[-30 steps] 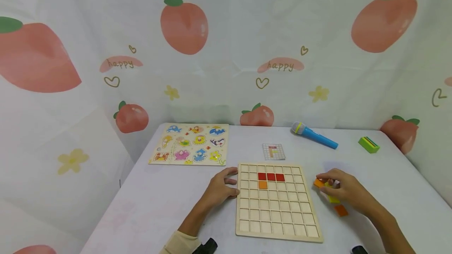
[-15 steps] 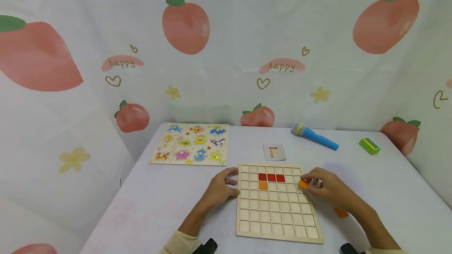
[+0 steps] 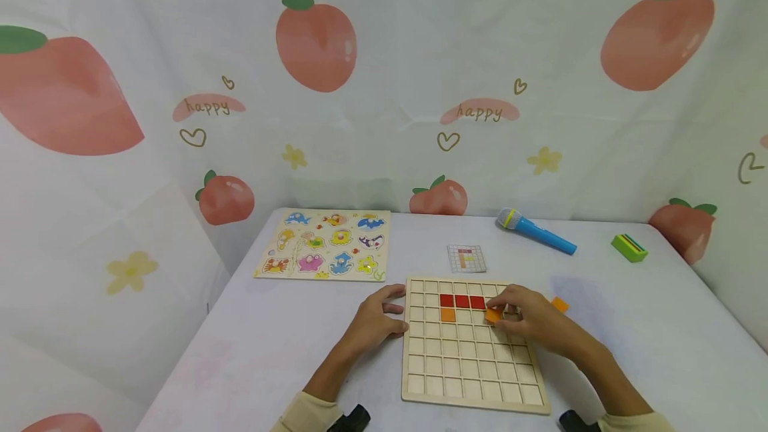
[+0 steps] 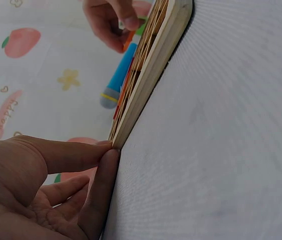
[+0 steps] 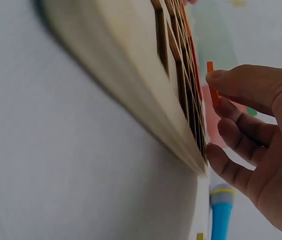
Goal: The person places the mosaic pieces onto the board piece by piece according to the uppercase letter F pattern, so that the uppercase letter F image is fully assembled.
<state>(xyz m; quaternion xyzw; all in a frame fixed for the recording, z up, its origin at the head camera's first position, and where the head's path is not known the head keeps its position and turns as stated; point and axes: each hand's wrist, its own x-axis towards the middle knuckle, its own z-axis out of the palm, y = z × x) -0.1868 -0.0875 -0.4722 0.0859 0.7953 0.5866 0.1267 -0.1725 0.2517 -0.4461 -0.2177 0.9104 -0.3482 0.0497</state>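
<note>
A wooden grid board (image 3: 474, 372) lies on the table, with several red tiles (image 3: 461, 301) in a row and an orange tile (image 3: 447, 315) below the leftmost one. My right hand (image 3: 534, 317) pinches another orange tile (image 5: 213, 84) between thumb and fingers, tilted on edge above the board beneath the right end of the red row. In the right wrist view this tile is apart from the board. My left hand (image 3: 372, 317) rests at the board's left edge, fingertips and thumb touching its rim. A loose orange tile (image 3: 560, 304) lies right of the board, partly behind my right hand.
A small pattern card (image 3: 466, 259) lies behind the board. A sea-animal puzzle board (image 3: 324, 245) sits at the back left. Farther right are a blue toy microphone (image 3: 537, 231) and a green block with coloured strips (image 3: 629, 248). A printed curtain hangs behind.
My right hand has picked up an orange tile from the right of the board and carried it left over the grid. The left hand has stayed at the board's edge.
</note>
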